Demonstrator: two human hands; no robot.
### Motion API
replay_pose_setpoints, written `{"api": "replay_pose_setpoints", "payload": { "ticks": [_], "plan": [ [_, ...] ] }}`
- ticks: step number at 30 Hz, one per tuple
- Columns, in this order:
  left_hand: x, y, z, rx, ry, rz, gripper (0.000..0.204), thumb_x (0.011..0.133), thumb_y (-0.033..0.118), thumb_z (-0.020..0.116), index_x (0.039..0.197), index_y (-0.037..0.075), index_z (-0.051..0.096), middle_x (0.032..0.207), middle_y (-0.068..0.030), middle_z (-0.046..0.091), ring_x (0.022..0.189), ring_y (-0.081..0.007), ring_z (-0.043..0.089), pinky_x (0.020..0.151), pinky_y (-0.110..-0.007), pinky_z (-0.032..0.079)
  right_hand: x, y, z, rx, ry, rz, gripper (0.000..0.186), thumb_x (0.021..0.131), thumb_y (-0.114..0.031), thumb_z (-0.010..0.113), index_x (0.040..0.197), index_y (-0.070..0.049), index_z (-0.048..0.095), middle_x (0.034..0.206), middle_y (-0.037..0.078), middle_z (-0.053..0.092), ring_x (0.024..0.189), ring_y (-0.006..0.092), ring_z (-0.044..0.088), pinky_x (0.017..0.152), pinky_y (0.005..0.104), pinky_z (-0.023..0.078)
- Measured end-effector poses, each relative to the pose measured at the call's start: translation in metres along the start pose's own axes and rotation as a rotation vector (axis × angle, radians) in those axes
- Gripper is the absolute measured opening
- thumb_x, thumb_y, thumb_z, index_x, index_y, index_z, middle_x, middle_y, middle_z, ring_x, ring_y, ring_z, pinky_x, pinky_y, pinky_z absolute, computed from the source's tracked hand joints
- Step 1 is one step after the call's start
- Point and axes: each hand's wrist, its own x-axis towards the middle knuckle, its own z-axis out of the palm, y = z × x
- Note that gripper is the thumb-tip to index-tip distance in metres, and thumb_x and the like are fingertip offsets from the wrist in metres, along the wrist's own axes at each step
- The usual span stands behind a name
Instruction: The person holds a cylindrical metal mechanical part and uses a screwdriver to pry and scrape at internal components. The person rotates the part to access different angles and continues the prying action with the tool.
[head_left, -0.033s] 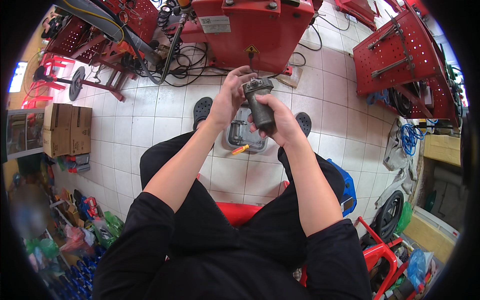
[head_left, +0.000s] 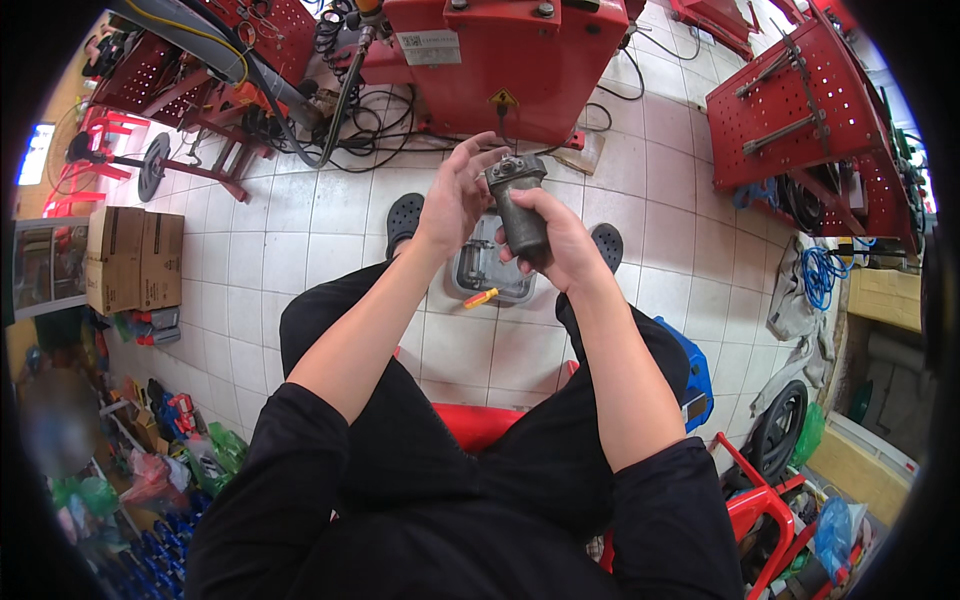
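My right hand (head_left: 562,240) is wrapped around a dark grey metal cylinder (head_left: 522,215) with a bolted, flanged end cap, its thumb lying along the near side. The cylinder tilts, with its capped end away from me. Beside that cap, my left hand (head_left: 455,200) is open, fingers apart and extended; whether a fingertip touches the cap I cannot tell. Below the hands, a grey tray (head_left: 463,283) sits on the floor between my feet, partly hidden, with metal parts in it. A screwdriver with a yellow and red handle (head_left: 481,298) lies across its near edge.
A large red machine (head_left: 500,85) stands ahead, with black cables (head_left: 375,150) on the tiles. A red perforated cart (head_left: 790,120) is at the right, cardboard boxes (head_left: 135,260) at the left. A blue object (head_left: 690,370) stands beside my right leg. I sit on a red seat (head_left: 475,425).
My left hand's fingers have shifted slightly and spread a little more near the cap. The right hand and the cylinder look the same.
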Motion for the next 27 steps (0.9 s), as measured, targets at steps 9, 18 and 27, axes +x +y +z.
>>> {"api": "replay_pose_setpoints", "payload": {
  "ticks": [9, 18, 27],
  "plan": [
    [-0.013, -0.029, 0.014, -0.187, 0.121, -0.303, 0.078, 0.084, 0.071, 0.026, 0.122, 0.005, 0.046, 0.118, -0.0112, 0.052, 0.112, -0.0243, 0.049, 0.099, -0.039, 0.033, 0.028, 0.030, -0.008, -0.706, 0.392, -0.459, 0.053, 0.070, -0.026, 0.070, 0.107, 0.007, 0.050, 0.092, 0.014, 0.061, 0.076, 0.0153, 0.060, 0.059, 0.0264, 0.048],
    [-0.016, -0.030, 0.003, -0.405, 0.290, -0.319, 0.071, 0.084, 0.066, 0.030, 0.110, 0.004, 0.053, 0.104, -0.0122, 0.060, 0.100, -0.0261, 0.056, 0.091, -0.038, 0.041, 0.000, 0.015, 0.010, -0.925, 0.299, -0.334, 0.052, 0.075, -0.037, 0.064, 0.102, 0.007, 0.057, 0.096, 0.020, 0.063, 0.087, 0.0274, 0.062, 0.078, 0.0354, 0.047],
    [-0.006, -0.020, 0.000, -0.644, 0.435, -0.285, 0.072, 0.081, 0.070, 0.031, 0.101, 0.005, 0.053, 0.089, -0.0113, 0.060, 0.083, -0.0265, 0.057, 0.075, -0.038, 0.046, 0.052, 0.043, -0.060, -1.158, 0.520, -0.191, 0.045, 0.085, -0.042, 0.053, 0.086, 0.002, 0.062, 0.082, 0.022, 0.063, 0.083, 0.0346, 0.062, 0.074, 0.0394, 0.048]
  ]
}}
